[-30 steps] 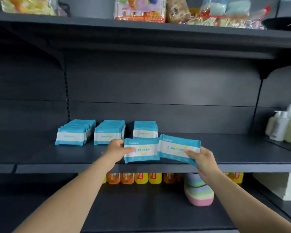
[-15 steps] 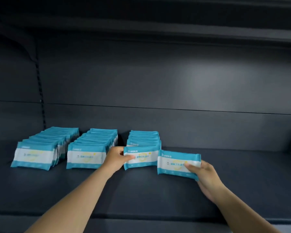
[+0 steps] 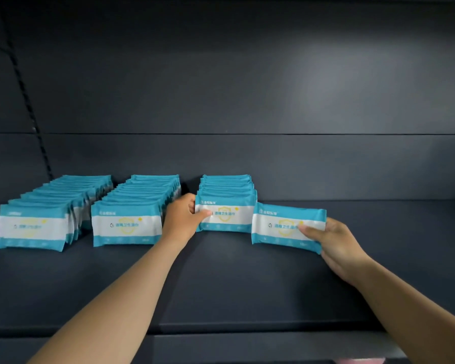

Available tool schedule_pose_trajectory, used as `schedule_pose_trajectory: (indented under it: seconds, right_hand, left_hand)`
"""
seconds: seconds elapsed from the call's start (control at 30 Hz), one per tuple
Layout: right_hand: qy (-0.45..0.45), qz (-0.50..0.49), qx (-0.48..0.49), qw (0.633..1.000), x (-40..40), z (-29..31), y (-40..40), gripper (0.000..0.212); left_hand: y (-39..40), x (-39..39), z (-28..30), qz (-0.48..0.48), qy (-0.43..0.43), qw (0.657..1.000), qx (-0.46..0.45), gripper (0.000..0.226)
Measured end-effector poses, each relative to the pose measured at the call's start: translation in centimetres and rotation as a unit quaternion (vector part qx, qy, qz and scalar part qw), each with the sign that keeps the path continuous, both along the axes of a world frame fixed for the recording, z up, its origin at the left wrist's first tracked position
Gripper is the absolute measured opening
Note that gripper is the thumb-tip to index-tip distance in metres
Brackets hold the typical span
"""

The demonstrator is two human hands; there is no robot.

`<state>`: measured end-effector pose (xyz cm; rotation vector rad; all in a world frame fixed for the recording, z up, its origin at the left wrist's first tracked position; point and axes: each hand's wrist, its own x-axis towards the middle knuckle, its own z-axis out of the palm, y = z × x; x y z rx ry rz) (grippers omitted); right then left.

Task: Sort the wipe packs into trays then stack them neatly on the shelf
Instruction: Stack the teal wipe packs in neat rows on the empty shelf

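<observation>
We are gripping a wipe pack [image 3: 227, 215] with our left hand [image 3: 182, 219], holding it upright at the front of the third row [image 3: 226, 183] on the dark shelf [image 3: 221, 285]. Our right hand [image 3: 334, 240] is pinching another pack [image 3: 286, 224] just beside it, while two fuller rows [image 3: 137, 203] are standing to the left.

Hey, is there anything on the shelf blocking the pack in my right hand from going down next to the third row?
Nothing visible does. The right hand holds the wipe pack just right of the third row, whose front pack the left hand grips. The shelf to the right of that row is bare.
</observation>
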<state>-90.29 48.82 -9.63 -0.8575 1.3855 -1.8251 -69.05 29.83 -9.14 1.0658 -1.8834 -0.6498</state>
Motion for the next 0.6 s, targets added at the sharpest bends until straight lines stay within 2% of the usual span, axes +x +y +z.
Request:
schedule_pose_trajectory:
  seconds: [0.2, 0.43, 0.6]
  right_hand:
    - [0.001, -0.004, 0.010, 1.000, 0.1, -0.1, 0.0, 0.017]
    - [0.022, -0.041, 0.023, 0.999, 2.0, 0.0, -1.1, 0.017]
    - [0.106, -0.057, 0.039, 0.992, 6.7, -0.2, -5.3, 0.021]
  left_hand:
    - [1.0, 0.4, 0.0, -0.006, 0.006, 1.000, -0.014, 0.033]
    - [3.5, 2.1, 0.2, -0.060, 0.051, 0.995, 0.066, 0.076]
    - [3.4, 2.5, -0.6, -0.071, 0.017, 0.994, 0.087, 0.096]
